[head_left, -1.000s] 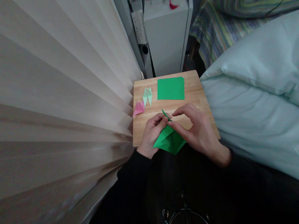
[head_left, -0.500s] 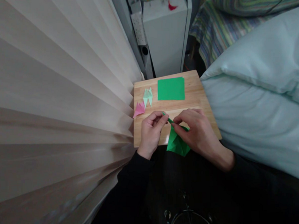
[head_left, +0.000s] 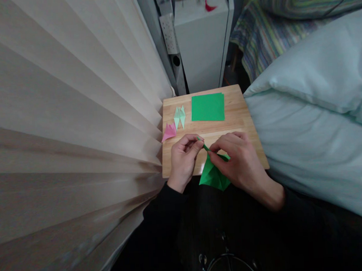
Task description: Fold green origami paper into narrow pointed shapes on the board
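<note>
Between my hands is a partly folded sheet of green origami paper (head_left: 214, 176), its wide creased part hanging over the near edge of the wooden table (head_left: 179, 98). The thumb and fingers of my left hand (head_left: 183, 159) pinch its narrow pointed end. Just to the right, my right hand (head_left: 241, 162) grips the paper where the narrow strip meets the wider part, and hides some of it. Beyond my left hand lie a pale green folded paper piece (head_left: 179, 117) with two long points and a pink folded paper piece (head_left: 169, 131).
A stack of green paper sheets (head_left: 208, 107) lies at the back of the table. A pleated curtain (head_left: 91, 116) borders the left side, and a bed with a pale blue quilt (head_left: 313, 116) the right. Behind stands a white cabinet (head_left: 203, 49).
The wide part of the green paper has swung slightly to the left and down. Both hands keep their grip in nearly the same place.
</note>
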Demonstrator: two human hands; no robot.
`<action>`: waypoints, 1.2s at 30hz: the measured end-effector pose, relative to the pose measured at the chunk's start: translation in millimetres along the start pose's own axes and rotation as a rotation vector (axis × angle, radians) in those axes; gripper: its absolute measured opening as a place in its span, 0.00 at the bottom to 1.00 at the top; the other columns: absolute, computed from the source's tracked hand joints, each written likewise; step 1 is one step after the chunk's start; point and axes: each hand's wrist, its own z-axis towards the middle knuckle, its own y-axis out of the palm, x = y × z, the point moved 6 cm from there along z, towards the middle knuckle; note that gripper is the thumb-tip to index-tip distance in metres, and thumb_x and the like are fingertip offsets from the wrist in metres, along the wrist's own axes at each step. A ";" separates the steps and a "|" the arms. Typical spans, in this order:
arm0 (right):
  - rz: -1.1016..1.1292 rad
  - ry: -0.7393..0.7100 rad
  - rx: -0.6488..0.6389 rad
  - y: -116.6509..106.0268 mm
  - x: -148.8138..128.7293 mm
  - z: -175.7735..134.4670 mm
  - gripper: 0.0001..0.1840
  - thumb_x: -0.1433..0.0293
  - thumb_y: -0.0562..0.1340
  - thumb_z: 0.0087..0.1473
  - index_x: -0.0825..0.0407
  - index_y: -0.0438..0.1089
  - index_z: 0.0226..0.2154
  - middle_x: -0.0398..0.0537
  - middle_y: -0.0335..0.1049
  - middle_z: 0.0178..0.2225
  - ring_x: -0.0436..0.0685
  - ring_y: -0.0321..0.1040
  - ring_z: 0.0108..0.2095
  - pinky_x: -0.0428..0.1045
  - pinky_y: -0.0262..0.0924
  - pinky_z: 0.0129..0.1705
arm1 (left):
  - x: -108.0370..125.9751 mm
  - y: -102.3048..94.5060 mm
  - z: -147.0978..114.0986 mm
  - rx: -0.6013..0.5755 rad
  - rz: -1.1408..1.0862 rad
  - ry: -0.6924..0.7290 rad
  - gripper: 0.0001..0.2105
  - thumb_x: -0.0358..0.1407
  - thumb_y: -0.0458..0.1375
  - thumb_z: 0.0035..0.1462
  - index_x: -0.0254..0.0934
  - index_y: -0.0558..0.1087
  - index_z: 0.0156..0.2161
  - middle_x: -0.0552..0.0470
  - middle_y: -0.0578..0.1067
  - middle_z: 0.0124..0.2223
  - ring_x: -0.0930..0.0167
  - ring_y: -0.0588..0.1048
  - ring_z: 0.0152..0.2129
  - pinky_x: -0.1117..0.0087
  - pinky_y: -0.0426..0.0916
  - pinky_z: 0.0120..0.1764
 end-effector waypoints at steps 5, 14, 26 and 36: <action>-0.029 -0.019 0.007 -0.8 -2.3 -0.4 0.08 0.75 0.63 0.59 0.50 0.71 0.29 0.45 0.77 0.30 0.58 0.73 0.34 0.57 0.55 0.48 | 2.6 -2.4 0.6 0.022 0.005 -0.016 0.15 0.46 0.73 0.50 0.38 0.77 0.34 0.56 0.76 0.33 0.76 0.73 0.30 0.73 0.69 0.39; -0.069 -0.059 0.014 -1.3 -6.6 -1.5 0.09 0.76 0.63 0.59 0.50 0.71 0.28 0.45 0.77 0.29 0.58 0.72 0.34 0.57 0.55 0.50 | 10.2 -2.6 -1.3 -0.011 -0.082 0.004 0.11 0.41 0.74 0.48 0.39 0.78 0.31 0.56 0.76 0.32 0.75 0.73 0.31 0.73 0.69 0.40; -0.098 -0.077 0.014 -0.7 -7.6 -1.8 0.08 0.76 0.63 0.59 0.51 0.71 0.28 0.45 0.77 0.28 0.58 0.72 0.33 0.58 0.55 0.50 | 6.1 -0.9 0.4 -0.002 -0.146 -0.078 0.11 0.40 0.73 0.50 0.37 0.77 0.31 0.56 0.75 0.31 0.77 0.71 0.29 0.76 0.68 0.35; 0.265 0.174 -0.057 7.0 11.0 -0.8 0.05 0.74 0.65 0.58 0.51 0.73 0.30 0.44 0.78 0.29 0.56 0.74 0.33 0.53 0.61 0.42 | 8.7 -1.0 1.7 -0.024 -0.151 -0.063 0.12 0.42 0.73 0.51 0.37 0.79 0.34 0.55 0.76 0.33 0.76 0.73 0.30 0.75 0.69 0.37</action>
